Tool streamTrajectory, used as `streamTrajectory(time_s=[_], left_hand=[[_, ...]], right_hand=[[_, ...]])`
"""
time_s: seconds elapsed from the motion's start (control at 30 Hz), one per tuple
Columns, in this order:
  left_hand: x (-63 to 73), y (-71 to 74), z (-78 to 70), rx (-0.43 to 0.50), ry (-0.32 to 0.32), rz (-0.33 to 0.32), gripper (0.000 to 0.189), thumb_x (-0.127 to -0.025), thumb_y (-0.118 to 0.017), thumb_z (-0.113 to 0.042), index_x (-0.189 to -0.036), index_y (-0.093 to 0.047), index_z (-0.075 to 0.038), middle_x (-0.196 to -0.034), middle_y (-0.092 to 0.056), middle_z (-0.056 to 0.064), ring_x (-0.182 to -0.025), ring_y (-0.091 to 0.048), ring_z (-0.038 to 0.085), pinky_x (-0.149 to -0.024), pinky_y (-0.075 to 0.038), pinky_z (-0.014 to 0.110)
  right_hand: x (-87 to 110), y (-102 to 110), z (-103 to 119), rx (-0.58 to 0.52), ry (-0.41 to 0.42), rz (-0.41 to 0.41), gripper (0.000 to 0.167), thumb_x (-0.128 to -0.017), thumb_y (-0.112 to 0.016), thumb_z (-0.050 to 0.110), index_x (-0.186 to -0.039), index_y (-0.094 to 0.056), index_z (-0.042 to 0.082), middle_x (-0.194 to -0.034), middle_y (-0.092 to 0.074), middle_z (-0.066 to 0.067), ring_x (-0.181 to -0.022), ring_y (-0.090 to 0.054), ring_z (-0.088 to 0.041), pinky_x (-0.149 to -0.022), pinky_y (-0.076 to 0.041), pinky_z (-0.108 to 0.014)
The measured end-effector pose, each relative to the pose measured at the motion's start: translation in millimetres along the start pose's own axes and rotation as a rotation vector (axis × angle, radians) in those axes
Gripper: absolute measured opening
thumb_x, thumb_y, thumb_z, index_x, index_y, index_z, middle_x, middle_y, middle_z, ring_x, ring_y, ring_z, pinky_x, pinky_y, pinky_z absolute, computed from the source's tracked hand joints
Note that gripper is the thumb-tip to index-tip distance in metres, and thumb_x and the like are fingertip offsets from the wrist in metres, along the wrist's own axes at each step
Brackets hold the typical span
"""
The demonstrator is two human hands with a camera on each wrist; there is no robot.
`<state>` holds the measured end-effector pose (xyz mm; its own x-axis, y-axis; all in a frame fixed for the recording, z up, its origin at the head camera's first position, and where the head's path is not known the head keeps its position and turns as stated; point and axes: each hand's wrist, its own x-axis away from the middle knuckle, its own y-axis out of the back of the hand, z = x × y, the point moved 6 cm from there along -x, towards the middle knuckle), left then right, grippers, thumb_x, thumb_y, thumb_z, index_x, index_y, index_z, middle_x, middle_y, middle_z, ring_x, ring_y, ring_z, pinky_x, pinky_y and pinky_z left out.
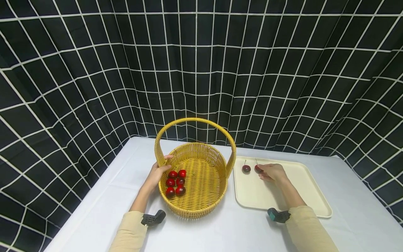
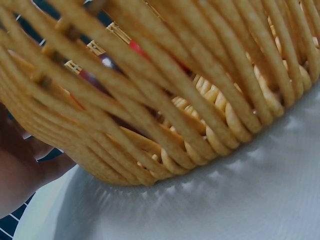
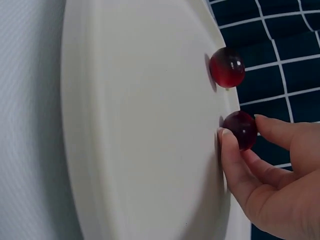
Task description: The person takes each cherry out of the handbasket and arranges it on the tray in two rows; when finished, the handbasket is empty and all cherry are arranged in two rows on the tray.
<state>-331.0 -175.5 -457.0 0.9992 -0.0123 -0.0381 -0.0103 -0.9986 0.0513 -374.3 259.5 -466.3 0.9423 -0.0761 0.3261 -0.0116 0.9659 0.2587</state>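
My left hand [image 1: 156, 172] holds the left rim of the yellow woven basket [image 1: 205, 182], right at the foot of its tall handle. Several red cherries [image 1: 180, 190] lie together on the basket's left side, partly seen through the weave in the left wrist view. Over the cream tray [image 1: 252, 196], my right hand [image 1: 274, 172] pinches a dark red cherry [image 3: 240, 130] between thumb and fingers; its thin stem points up in the head view. Just left of it on the tray is another stemmed cherry [image 1: 246, 169].
A white cloth covers the table [image 1: 217, 231]. The basket's handle [image 1: 195, 119] arches high above its bowl, and the tray's low raised edge stands close to the basket's right side. Behind the table hangs a black curtain [image 1: 201, 80] with a white grid.
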Motion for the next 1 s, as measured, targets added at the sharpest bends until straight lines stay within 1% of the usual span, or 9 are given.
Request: streamTrajectory(time_s=[0.3,0.43,0.53,0.6,0.77,0.87,0.97,1.0], left_hand=[[-0.1,0.6,0.5,-0.003,-0.004,-0.001,0.044,-0.093,-0.048,-0.005,-0.137,-0.047,-0.002,-0.143,-0.043,0.019,-0.133,-0.034,0.034,-0.112,-0.017,0.049],[-0.7,0.5,0.4,-0.003,-0.005,-0.006,0.044,-0.092,-0.048,-0.004,-0.136,-0.047,-0.002,-0.142,-0.043,0.018,-0.133,-0.035,0.033,-0.112,-0.017,0.048],[-0.7,0.4,0.5,-0.002,-0.003,-0.008,0.044,-0.092,-0.048,-0.004,-0.136,-0.047,-0.002,-0.143,-0.043,0.019,-0.133,-0.034,0.034,-0.112,-0.016,0.049],[-0.5,0.4,0.6,-0.003,-0.002,-0.007,0.044,-0.092,-0.048,-0.005,-0.136,-0.047,-0.002,-0.143,-0.042,0.019,-0.134,-0.033,0.034,-0.112,-0.016,0.049],[0.6,0.2,0.3,-0.001,-0.005,0.001,0.044,-0.093,-0.047,-0.005,-0.136,-0.047,-0.002,-0.143,-0.042,0.019,-0.134,-0.033,0.034,-0.112,-0.016,0.05],[0.1,0.3,0.5,0.001,-0.005,0.003,0.044,-0.093,-0.047,-0.005,-0.137,-0.046,-0.002,-0.143,-0.042,0.019,-0.134,-0.033,0.034,-0.111,-0.016,0.05],[-0.2,0.2,-0.3,0.003,-0.001,0.007,0.044,-0.093,-0.047,-0.004,-0.137,-0.046,-0.001,-0.143,-0.041,0.02,-0.134,-0.032,0.035,-0.111,-0.016,0.05],[1.9,-0.4,-4.4,0.004,0.002,0.011,0.043,-0.093,-0.046,-0.003,-0.137,-0.045,0.001,-0.143,-0.041,0.021,-0.134,-0.032,0.036,-0.112,-0.016,0.05]], right_hand=[[-2.1,-1,-1,-0.015,0.01,-0.013,0.048,-0.095,-0.055,0.011,-0.126,-0.041,-0.022,-0.073,-0.059,-0.006,-0.058,-0.063,-0.006,-0.063,-0.055,-0.02],[-1.3,0,-2,-0.006,0.006,-0.015,0.049,-0.096,-0.054,0.013,-0.126,-0.04,-0.022,-0.074,-0.06,-0.006,-0.058,-0.063,-0.006,-0.063,-0.055,-0.02],[-1.1,1,-2,-0.012,-0.006,-0.019,0.051,-0.096,-0.054,0.015,-0.127,-0.038,-0.022,-0.072,-0.06,-0.006,-0.057,-0.063,-0.006,-0.063,-0.055,-0.021],[-2.0,2,-2,-0.022,-0.016,-0.015,0.055,-0.097,-0.053,0.017,-0.13,-0.035,-0.023,-0.072,-0.06,-0.005,-0.057,-0.063,-0.006,-0.064,-0.055,-0.021],[-5.1,6,-6,-0.065,-0.038,0.022,0.063,-0.1,-0.047,0.024,-0.137,-0.025,-0.022,-0.076,-0.061,-0.005,-0.059,-0.065,-0.008,-0.065,-0.055,-0.022],[-5.6,11,-9,-0.091,-0.049,0.047,0.064,-0.101,-0.042,0.029,-0.138,-0.025,-0.021,-0.079,-0.062,-0.003,-0.062,-0.065,-0.01,-0.066,-0.055,-0.024],[-2.9,16,-12,-0.142,-0.062,0.069,0.063,-0.102,-0.039,0.034,-0.138,-0.028,-0.018,-0.08,-0.061,-0.003,-0.065,-0.066,-0.011,-0.069,-0.056,-0.026],[-0.9,17,-11,-0.163,-0.061,0.08,0.064,-0.102,-0.038,0.035,-0.138,-0.029,-0.017,-0.081,-0.061,-0.003,-0.066,-0.066,-0.012,-0.07,-0.056,-0.027]])
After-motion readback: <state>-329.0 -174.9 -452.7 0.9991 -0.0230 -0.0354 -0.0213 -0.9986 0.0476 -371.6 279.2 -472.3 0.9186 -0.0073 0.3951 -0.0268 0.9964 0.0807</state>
